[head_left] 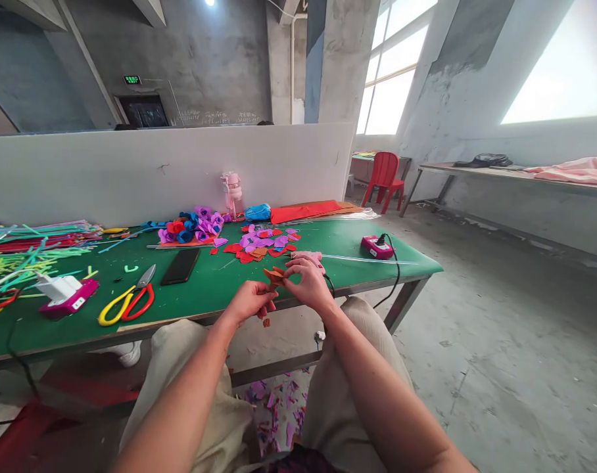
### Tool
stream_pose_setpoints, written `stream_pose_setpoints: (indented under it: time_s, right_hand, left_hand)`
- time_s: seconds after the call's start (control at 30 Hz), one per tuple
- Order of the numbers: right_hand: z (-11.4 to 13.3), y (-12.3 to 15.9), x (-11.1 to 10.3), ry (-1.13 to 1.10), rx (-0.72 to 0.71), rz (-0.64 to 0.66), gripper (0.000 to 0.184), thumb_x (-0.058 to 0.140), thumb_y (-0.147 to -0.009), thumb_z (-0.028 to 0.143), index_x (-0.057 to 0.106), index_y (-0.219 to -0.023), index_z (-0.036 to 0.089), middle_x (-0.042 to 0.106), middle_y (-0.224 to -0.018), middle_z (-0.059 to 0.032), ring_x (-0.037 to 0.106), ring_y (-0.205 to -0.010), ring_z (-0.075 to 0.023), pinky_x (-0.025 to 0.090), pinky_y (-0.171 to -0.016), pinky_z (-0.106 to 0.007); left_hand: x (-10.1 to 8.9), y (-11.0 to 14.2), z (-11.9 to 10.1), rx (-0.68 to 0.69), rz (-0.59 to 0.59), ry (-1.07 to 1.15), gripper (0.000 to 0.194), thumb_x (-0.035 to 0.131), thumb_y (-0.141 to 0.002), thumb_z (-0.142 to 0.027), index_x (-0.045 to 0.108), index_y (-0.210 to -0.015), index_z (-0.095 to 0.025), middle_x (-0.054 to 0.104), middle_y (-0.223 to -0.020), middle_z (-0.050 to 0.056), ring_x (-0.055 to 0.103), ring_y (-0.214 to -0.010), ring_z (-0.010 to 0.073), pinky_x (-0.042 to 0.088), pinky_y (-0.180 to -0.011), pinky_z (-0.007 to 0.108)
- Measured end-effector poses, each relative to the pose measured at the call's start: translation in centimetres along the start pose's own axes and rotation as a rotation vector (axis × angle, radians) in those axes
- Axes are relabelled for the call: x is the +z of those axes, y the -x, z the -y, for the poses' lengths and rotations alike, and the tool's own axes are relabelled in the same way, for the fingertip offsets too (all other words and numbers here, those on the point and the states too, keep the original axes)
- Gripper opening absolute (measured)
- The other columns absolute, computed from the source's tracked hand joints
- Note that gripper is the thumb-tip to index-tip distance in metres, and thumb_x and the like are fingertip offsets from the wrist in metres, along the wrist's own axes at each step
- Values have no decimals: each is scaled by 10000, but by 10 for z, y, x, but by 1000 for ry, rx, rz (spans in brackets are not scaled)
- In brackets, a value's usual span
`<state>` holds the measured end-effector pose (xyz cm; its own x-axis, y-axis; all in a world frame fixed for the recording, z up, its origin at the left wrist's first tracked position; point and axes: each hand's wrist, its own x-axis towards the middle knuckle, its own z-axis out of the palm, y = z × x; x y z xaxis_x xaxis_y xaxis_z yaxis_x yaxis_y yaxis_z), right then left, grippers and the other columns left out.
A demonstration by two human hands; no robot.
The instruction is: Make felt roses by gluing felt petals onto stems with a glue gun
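Observation:
A small orange-brown paper flower [275,276] is held between my hands, just over the front edge of the green table [239,279]. My left hand [252,301] is closed around its lower end. The fingers of my right hand [306,281] pinch one side of its upper edge. Just behind my right hand lies a pink tool [308,260], partly covered, probably a glue gun. Beyond my hands is a pile of loose cut petals [263,244] in purple, red and brown. To its left sits a heap of curled paper flowers [194,225] in purple, blue and red.
Left of me are scissors [131,303], a phone [181,266], a charger on a magenta power block [69,297] and coloured stems [37,246]. A pink bottle [233,195] stands against the white partition [170,164]. Another corded magenta block [377,247] sits at right. Scraps litter the floor.

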<state>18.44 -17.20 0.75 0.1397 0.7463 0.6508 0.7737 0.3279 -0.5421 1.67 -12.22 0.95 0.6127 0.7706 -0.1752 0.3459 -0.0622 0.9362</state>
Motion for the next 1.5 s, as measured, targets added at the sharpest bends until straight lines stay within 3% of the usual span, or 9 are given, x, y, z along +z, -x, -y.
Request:
stream_pose_setpoints:
  time_s: [0.23,0.37,0.5,0.63,0.8,1.03,1.17,1.37,1.5]
  right_hand:
    - [6,0,-11,89,-153,76,85,623,-747,181,675,-737,247,650,-1068,-38,547,-1075,-245,385,-939,-458]
    - [7,-1,-14,96,-173,80,92,612,-767,178,669,-762,250,643,-1082,-40,548,-1070,-241,381,-936,-447]
    - [4,-1,-14,89,-132,7,96,577,-796,168,656,-809,221,633,-1066,-73,566,-1038,-238,379,-926,-434]
    - [13,0,-17,37,-160,-60,90,600,-814,280,639,-880,234,603,-1120,-67,550,-1052,-226,362,-947,-419]
    - [24,4,-19,93,-290,56,87,651,-773,326,662,-837,267,556,-1221,-42,488,-1123,-245,357,-957,-419]
    - [22,3,-15,90,-164,-123,131,617,-795,286,633,-921,254,579,-1167,-65,513,-1086,-246,362,-955,-428]
    - [22,3,-10,107,-173,-83,196,630,-778,261,626,-973,271,574,-1176,-55,501,-1098,-255,371,-943,-426]
    - [24,3,-4,112,-150,-126,61,588,-823,261,649,-826,258,605,-1120,-49,521,-1064,-236,375,-929,-410]
    - [25,3,-5,71,-122,-135,70,613,-798,284,645,-855,259,603,-1120,-52,531,-1059,-237,376,-933,-417]
  left_hand:
    - [-8,6,-6,17,60,34,353,692,-642,-466,580,-647,-131,640,-560,31,452,-365,61,349,-370,197]
    - [-12,9,-9,7,83,70,376,712,-613,-481,610,-684,-126,638,-554,26,448,-364,57,334,-375,193]
    - [-14,11,-9,3,87,109,377,719,-616,-469,635,-725,-118,635,-553,23,449,-368,56,328,-380,193]
    - [-14,10,-8,14,61,137,370,720,-631,-458,633,-744,-117,636,-576,23,462,-380,55,352,-401,197]
    - [-13,11,-8,25,53,136,373,707,-643,-461,635,-757,-113,635,-581,26,473,-387,62,361,-398,201]
    - [-7,6,-4,14,-44,36,319,680,-669,-436,623,-722,-127,628,-564,22,480,-382,72,373,-387,205]
    - [-3,2,1,41,-83,-41,289,655,-690,-425,629,-732,-140,619,-555,11,487,-379,80,390,-389,212]
    - [-1,4,1,78,-88,-126,269,618,-716,-415,604,-667,-151,616,-551,7,482,-372,82,381,-372,206]
    - [0,5,1,95,-102,-147,267,607,-724,-419,628,-708,-153,619,-557,9,493,-375,85,380,-376,200]
